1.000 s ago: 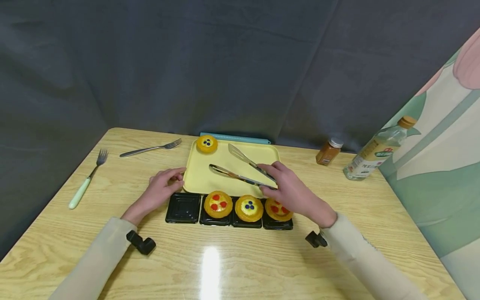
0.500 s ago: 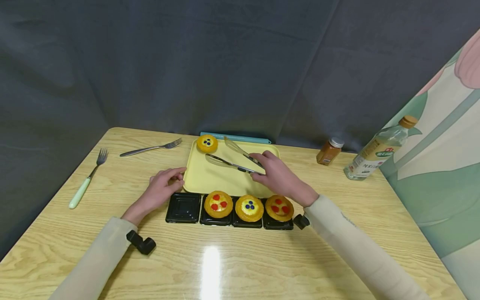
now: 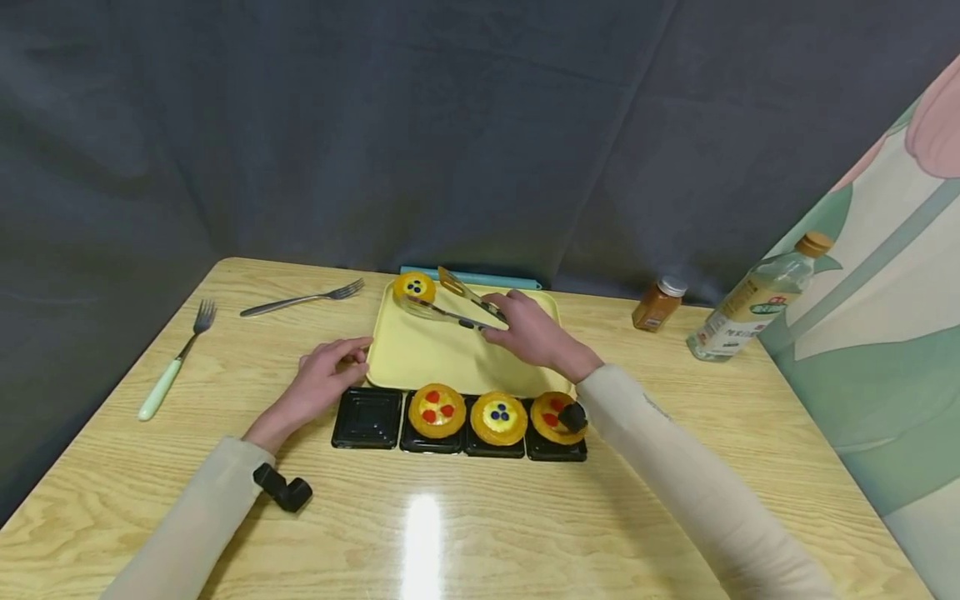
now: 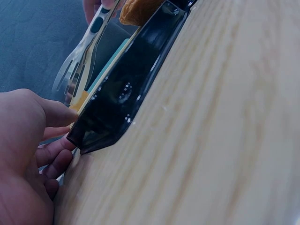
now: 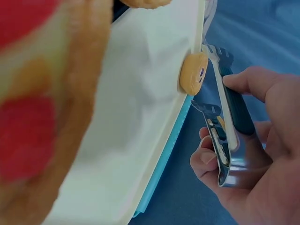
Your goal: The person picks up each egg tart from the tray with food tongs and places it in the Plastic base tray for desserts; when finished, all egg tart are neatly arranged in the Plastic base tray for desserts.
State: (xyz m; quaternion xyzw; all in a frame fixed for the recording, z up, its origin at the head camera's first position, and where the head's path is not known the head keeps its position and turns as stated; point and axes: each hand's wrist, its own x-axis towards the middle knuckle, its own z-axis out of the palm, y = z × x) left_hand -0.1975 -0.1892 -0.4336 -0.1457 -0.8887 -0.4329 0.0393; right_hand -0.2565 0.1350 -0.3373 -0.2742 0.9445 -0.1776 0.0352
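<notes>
My right hand (image 3: 531, 328) holds a pair of metal food tongs (image 3: 480, 302) with dark grips (image 5: 238, 105). The tongs' jaws are spread, and their tips are at a fruit tart (image 3: 415, 287) with blue berries on the tray's far left corner. In the right wrist view this tart (image 5: 193, 75) lies beside the tips, not clearly clamped. At the left edge of the yellow tray (image 3: 450, 371), my left hand (image 3: 330, 371) grips the rim with thumb and curled fingers. In the left wrist view the fingers are partly hidden behind a black box.
Before the tray stand an unfilled black box (image 3: 367, 417) and several boxes holding tarts (image 3: 437, 410). Two forks (image 3: 177, 358) lie left. A blue stick-like object (image 3: 472, 277) lies behind the tray. A spice jar (image 3: 659, 303) and a bottle (image 3: 757, 297) stand at the right.
My right hand has carried the tongs left and away from me, across the tray to the tart in the far left corner. The left hand has stayed at the tray's edge.
</notes>
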